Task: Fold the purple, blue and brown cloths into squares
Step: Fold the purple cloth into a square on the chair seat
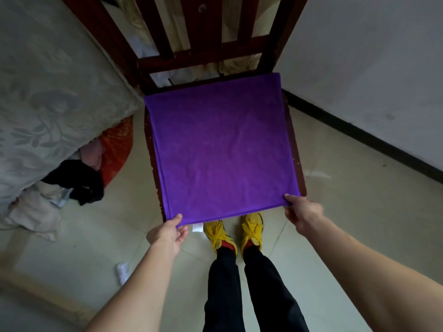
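Note:
A purple cloth (220, 149) lies spread flat over the seat of a dark wooden chair (206, 56), covering almost all of it. A white label hangs from its near edge. My left hand (169, 233) pinches the cloth's near left corner between thumb and fingers. My right hand (303, 212) pinches the near right corner in the same way. Both near corners sit at the seat's front edge. No blue or brown cloth is in view.
A bed with a pale flowered cover (48, 92) stands to the left, with a heap of clothes (72, 183) on the floor beside it. A white wall (371, 68) runs along the right. My feet in yellow shoes (237, 232) stand on the tiled floor before the chair.

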{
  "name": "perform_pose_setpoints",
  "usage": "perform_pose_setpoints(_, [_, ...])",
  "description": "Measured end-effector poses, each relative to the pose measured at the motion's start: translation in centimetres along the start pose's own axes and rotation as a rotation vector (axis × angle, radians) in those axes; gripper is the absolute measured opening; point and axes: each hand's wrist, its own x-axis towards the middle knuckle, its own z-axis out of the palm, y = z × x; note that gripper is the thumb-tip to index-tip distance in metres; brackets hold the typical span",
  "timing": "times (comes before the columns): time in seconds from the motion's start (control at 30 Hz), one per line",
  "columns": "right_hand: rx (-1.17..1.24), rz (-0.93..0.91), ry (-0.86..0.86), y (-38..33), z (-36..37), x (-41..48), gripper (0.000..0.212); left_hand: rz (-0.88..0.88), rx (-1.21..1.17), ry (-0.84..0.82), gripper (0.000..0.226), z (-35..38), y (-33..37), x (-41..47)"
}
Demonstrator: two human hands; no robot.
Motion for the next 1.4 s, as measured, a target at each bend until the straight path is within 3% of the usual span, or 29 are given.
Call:
perform_pose_setpoints(0.2, [-0.033, 0.049, -0.031, -0.3, -0.5, -1.6, 0.018, -0.073, -0.042, 0.02, 0.019, -2.0, 0.1, -1.3])
perform_pose_setpoints(0.33, [0.035, -0.003, -0.083, -2.5, -0.6, -4.1, 0.018, 0.033, -0.079, 0.024, 0.018, -2.2, 1.5, -3.7])
perform_pose_setpoints(0.43, [0.108, -0.095, -0.15, -6.5, 1.4, -5.9, 0.015, 0.205, -0.15, -0.029, 0.004, -0.8, 5.6, -5.2])
perform_pose_setpoints(0.5, [0.126, -0.143, -0.191, -9.6, 3.4, -7.0, 0.005, 0.271, -0.222, -0.049, 0.013, 0.4, 8.9, -5.5])
perform_pose_setpoints(0.57, [0.119, -0.181, -0.228, -12.6, 5.7, -7.4, 0.005, 0.266, -0.256, -0.119, 0.003, 1.6, 12.3, -5.7])
perform_pose_setpoints(0.7, [0.081, -0.218, -0.309, -17.4, 9.9, -6.8, 0.004, 0.218, -0.298, -0.234, 0.019, 4.0, 18.0, -5.5])
perform_pose_setpoints(0.8, [0.07, -0.208, -0.353, -19.9, 12.7, -5.1, 0.002, 0.226, -0.318, -0.265, 0.024, 6.0, 21.2, -4.7])
perform_pose_setpoints(0.9, [0.067, -0.208, -0.327, -21.3, 15.0, -4.0, 0.019, 0.226, -0.336, -0.287, 0.025, 8.0, 23.0, -3.5])
perform_pose_setpoints(1.0, [0.016, -0.287, -0.315, -21.5, 16.2, -3.9, 0.015, 0.32, -0.274, -0.273, 0.023, 9.7, 23.7, -2.4])
perform_pose_setpoints(1.07, [-0.158, -0.515, -0.238, -21.0, 16.2, -3.7, 0.022, 0.532, -0.17, -0.152, 0.03, 10.4, 23.5, -1.9])
perform_pose_setpoints(1.1, [-0.33, -0.722, -0.159, -20.7, 16.1, -3.5, 0.026, 0.721, -0.044, -0.037, 0.031, 10.5, 23.0, -1.7])
perform_pose_setpoints(1.2, [-1.036, -1.374, -0.102, -19.5, 15.5, -2.8, 0.041, 1.35, 0.587, 0.13, 0.029, 10.3, 19.4, -1.6])
perform_pose_setpoints(1.23, [-1.277, -1.466, -0.157, -19.3, 15.6, -2.3, 0.048, 1.456, 0.808, 0.127, 0.033, 10.3, 17.8, -1.5])
perform_pose_setpoints(1.3, [-1.607, -1.478, -0.221, -19.3, 16.0, -1.6, 0.06, 1.512, 1.192, 0.147, 0.047, 10.2, 15.4, -1.0])
perform_pose_setpoints(1.4, [-1.672, -1.453, -0.163, -19.3, 15.1, -0.9, 0.063, 1.464, 1.462, 0.159, 0.063, 10.1, 14.6, 0.0])
